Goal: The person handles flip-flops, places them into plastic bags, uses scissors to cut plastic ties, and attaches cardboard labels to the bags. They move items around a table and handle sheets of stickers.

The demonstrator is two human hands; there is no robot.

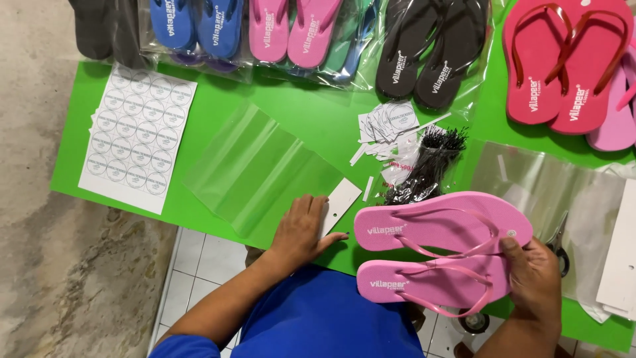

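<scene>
My right hand (pixel 536 275) grips the toe ends of a pair of pink flip-flops (pixel 437 255), held side by side over the near edge of the green table (pixel 218 93). My left hand (pixel 301 229) lies flat on the table, fingers resting on a small white card tag (pixel 341 202). A clear plastic bag (pixel 255 169) lies flat just left of and beyond that hand.
A sheet of round white stickers (pixel 136 136) lies at the left. Loose white tags (pixel 391 126) and a bundle of black tag fasteners (pixel 427 169) sit mid-table. Bagged flip-flops in grey, blue, pink and black line the far edge; red ones (pixel 566 63) at right. Clear bags and scissors (pixel 560 245) lie right.
</scene>
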